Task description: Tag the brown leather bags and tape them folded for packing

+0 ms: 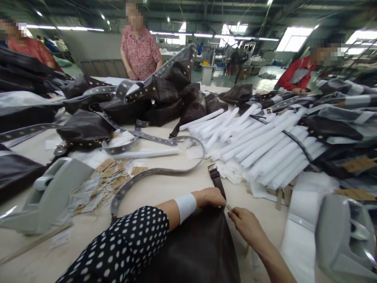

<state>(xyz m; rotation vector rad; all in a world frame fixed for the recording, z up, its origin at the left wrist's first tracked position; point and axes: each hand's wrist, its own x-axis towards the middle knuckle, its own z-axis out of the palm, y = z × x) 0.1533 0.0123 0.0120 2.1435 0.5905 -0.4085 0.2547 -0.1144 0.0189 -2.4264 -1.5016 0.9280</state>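
Observation:
A dark brown leather bag (203,243) lies in front of me at the table's near edge. My left hand (210,196) is closed on the bag's upper corner, at the base of a short brown strap (217,181) with a metal buckle (212,167). Just right of that corner, my right hand (246,224) is closed in a pinch. Something thin and pale shows at its fingertips, too small to name. A long studded strap (159,171) wrapped in clear film curves across the table beyond my left forearm.
Several white rolls (265,145) are heaped at the right. Grey tape dispensers (50,196) stand on both sides. Paper tags with strings (108,177) lie at left. More brown bags (159,94) are piled farther back. A person in a pink shirt (140,51) stands across the table.

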